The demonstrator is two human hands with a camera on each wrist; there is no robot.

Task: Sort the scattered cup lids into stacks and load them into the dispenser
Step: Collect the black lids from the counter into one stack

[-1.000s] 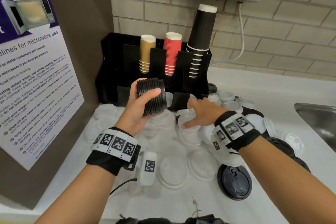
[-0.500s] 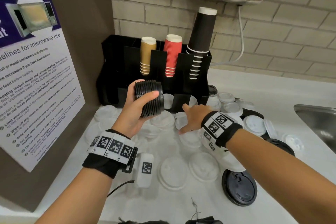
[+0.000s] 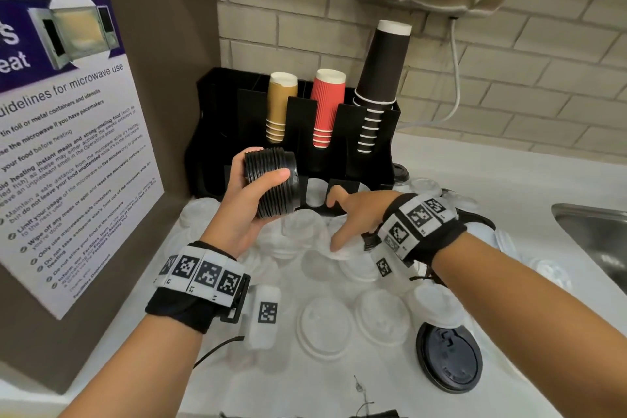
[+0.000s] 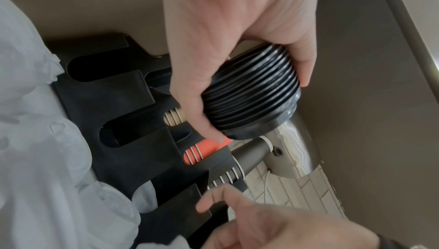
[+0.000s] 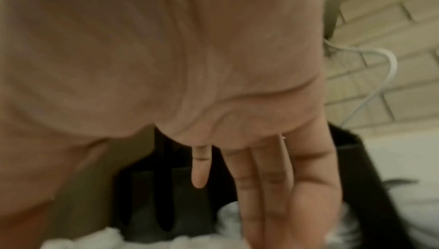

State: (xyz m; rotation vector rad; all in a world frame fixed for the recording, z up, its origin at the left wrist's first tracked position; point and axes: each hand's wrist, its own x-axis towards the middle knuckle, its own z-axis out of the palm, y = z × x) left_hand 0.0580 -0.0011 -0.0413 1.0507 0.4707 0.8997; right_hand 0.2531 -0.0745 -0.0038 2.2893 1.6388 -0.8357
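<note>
1 stack of black lids (image 3: 271,184) sits gripped in left hand (image 3: 249,200) fingers; right hand (image 3: 356,214) fingers spread wide over 1 dispenser (image 3: 210,132).

The dispenser (image 3: 342,142) stands at centre frame against the wall, with three cup stacks (image 3: 327,108) upright in it. Loose lids (image 3: 324,327) lie scattered on the table (image 3: 475,173) before it, the sink (image 3: 597,234) at the right edge. A poster (image 3: 68,132) fills the left of the frame.
</note>
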